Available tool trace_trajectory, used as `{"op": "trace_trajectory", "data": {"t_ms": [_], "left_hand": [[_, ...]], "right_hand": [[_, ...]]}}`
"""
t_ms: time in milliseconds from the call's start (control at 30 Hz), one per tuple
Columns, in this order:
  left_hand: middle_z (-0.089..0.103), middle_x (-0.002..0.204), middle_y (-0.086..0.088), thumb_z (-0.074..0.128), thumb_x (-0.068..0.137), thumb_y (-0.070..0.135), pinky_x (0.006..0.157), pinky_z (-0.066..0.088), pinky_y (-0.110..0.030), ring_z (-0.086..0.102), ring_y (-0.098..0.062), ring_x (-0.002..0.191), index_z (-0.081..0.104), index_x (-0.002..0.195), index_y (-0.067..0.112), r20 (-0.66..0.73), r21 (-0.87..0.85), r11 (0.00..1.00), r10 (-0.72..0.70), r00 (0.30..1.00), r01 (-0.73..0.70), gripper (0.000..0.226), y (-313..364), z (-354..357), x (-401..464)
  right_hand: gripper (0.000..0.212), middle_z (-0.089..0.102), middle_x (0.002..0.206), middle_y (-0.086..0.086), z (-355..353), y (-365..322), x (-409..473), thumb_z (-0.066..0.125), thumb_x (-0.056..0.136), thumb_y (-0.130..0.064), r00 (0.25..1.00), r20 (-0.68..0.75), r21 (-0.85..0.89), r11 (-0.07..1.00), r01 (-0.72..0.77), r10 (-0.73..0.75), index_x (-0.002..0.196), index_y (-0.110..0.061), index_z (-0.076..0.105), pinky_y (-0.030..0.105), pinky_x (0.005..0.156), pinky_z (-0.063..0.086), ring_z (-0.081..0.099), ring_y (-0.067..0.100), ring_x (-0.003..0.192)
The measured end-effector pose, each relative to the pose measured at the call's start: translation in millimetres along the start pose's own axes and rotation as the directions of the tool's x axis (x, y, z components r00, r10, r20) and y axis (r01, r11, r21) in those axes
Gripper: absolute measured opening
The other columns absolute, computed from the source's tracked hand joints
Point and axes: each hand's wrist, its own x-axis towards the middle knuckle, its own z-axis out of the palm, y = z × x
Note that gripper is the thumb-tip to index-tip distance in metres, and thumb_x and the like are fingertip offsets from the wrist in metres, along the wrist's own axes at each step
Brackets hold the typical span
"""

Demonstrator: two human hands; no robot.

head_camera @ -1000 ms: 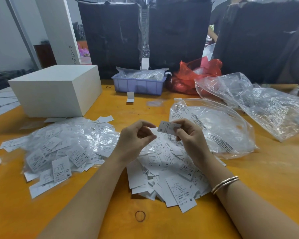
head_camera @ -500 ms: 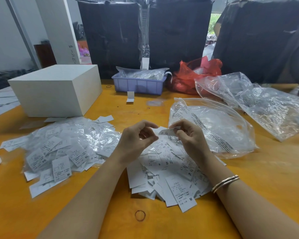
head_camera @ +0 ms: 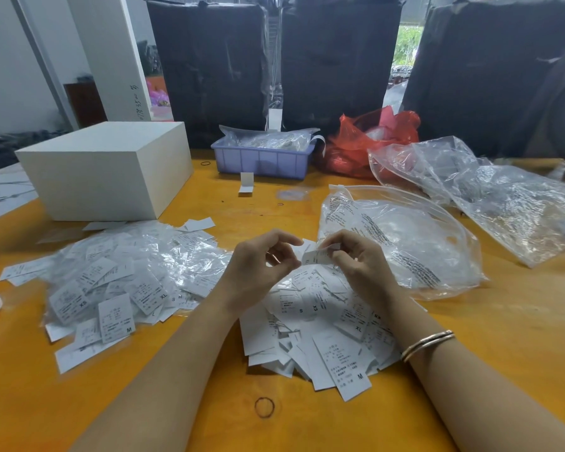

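My right hand (head_camera: 359,269) pinches a small white size label (head_camera: 317,255) between thumb and fingers above a loose pile of white labels (head_camera: 320,331) on the orange table (head_camera: 490,324). My left hand (head_camera: 258,269) hovers just left of that label with fingers curled; its fingertips are close to the label's left edge, and I cannot tell whether they touch it. To the left lies a second heap of labels in small clear sleeves (head_camera: 118,275).
A white box (head_camera: 108,171) stands at the back left, a lilac tray (head_camera: 261,158) with bagged items behind centre, a red bag (head_camera: 369,141) beside it. Large clear plastic bags (head_camera: 411,243) spread right. A rubber band (head_camera: 264,407) lies near the front edge.
My right hand lowered the label and turned it from flat-on to edge-on, and both hands drew closer together. A person seen at the back is gone.
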Motion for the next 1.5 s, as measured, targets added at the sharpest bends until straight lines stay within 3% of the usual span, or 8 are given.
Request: {"op": "trace_trajectory", "data": {"t_ms": [433, 600, 867, 967, 1067, 1200, 1300, 1500], "left_hand": [[0.066, 0.079, 0.003, 0.070, 0.082, 0.004, 0.070, 0.055, -0.021, 0.066, -0.008, 0.075, 0.062, 0.105, 0.021, -0.015, -0.085, 0.995, -0.046, 0.999, 0.045, 0.030, 3, 1, 0], [0.067, 0.079, 0.007, 0.069, 0.082, 0.005, 0.070, 0.054, -0.019, 0.066, -0.006, 0.078, 0.060, 0.101, 0.028, -0.082, -0.215, 0.967, -0.156, 0.984, 0.135, 0.031, 4, 0, 2], [0.067, 0.082, 0.003, 0.069, 0.083, 0.005, 0.071, 0.053, -0.019, 0.065, -0.006, 0.078, 0.063, 0.098, 0.026, -0.043, -0.184, 0.968, -0.179, 0.983, 0.169, 0.027, 2, 1, 2], [0.066, 0.081, 0.008, 0.067, 0.085, 0.010, 0.062, 0.051, -0.014, 0.061, 0.003, 0.073, 0.063, 0.096, 0.030, -0.154, -0.159, 0.959, -0.261, 0.953, 0.236, 0.023, -1, -7, 4], [0.064, 0.082, 0.005, 0.062, 0.089, 0.013, 0.058, 0.049, -0.013, 0.060, -0.003, 0.071, 0.063, 0.107, 0.019, -0.320, 0.060, 0.944, -0.289, 0.902, 0.324, 0.019, -9, -17, 3], [0.065, 0.088, -0.004, 0.053, 0.093, 0.014, 0.067, 0.050, -0.031, 0.059, -0.022, 0.077, 0.057, 0.119, 0.017, -0.445, 0.381, 0.767, -0.337, 0.830, 0.516, 0.027, -18, -26, -1], [0.068, 0.099, -0.007, 0.049, 0.093, 0.012, 0.083, 0.047, -0.041, 0.060, -0.027, 0.089, 0.056, 0.121, 0.021, -0.451, 0.517, 0.632, -0.373, 0.811, 0.578, 0.030, -22, -30, -3], [0.057, 0.121, -0.005, 0.053, 0.090, 0.014, 0.086, 0.038, -0.040, 0.046, -0.027, 0.113, 0.058, 0.122, 0.024, -0.347, 0.693, 0.530, -0.348, 0.871, 0.488, 0.034, -23, -25, -4]], "right_hand": [[0.037, 0.050, 0.068, -0.013, 14, 3, 0, 0.057, 0.089, -0.002, 0.974, 0.153, -0.148, 0.971, 0.188, -0.165, 0.123, -0.016, 0.055, 0.014, 0.057, 0.039, 0.048, 0.001, 0.060], [0.014, 0.063, 0.073, 0.003, 10, -2, 1, 0.063, 0.087, -0.008, 1.000, -0.022, 0.069, 0.998, 0.007, -0.006, 0.093, -0.019, 0.059, 0.038, 0.066, 0.049, 0.059, 0.018, 0.068], [0.007, 0.063, 0.075, -0.008, 16, -5, 0, 0.069, 0.081, -0.005, 0.974, 0.046, -0.226, 0.947, 0.228, -0.224, 0.087, -0.006, 0.072, 0.019, 0.064, 0.046, 0.056, 0.012, 0.065], [0.010, 0.067, 0.083, 0.007, -3, -1, 7, 0.062, 0.085, -0.004, 0.921, -0.216, -0.395, 0.892, 0.221, -0.324, 0.091, -0.003, 0.070, 0.029, 0.071, 0.049, 0.060, 0.019, 0.073], [0.018, 0.069, 0.093, 0.012, -32, 13, 13, 0.055, 0.087, -0.002, 0.838, -0.461, -0.561, 0.828, -0.021, -0.291, 0.096, -0.004, 0.070, 0.038, 0.076, 0.048, 0.061, 0.025, 0.084], [0.029, 0.061, 0.115, 0.011, -55, 39, 13, 0.042, 0.095, -0.016, 0.912, -0.385, -0.724, 0.566, -0.395, 0.144, 0.112, -0.011, 0.065, 0.038, 0.086, 0.034, 0.052, 0.031, 0.105], [0.027, 0.056, 0.112, 0.010, -55, 46, 14, 0.034, 0.095, -0.016, 0.904, -0.267, -0.850, 0.360, -0.385, 0.335, 0.102, -0.011, 0.060, 0.038, 0.086, 0.032, 0.050, 0.029, 0.103], [0.025, 0.061, 0.103, 0.004, -53, 47, 19, 0.044, 0.094, -0.024, 0.910, -0.314, -0.858, 0.329, -0.394, 0.270, 0.098, -0.019, 0.068, 0.037, 0.084, 0.031, 0.054, 0.026, 0.099]]}}
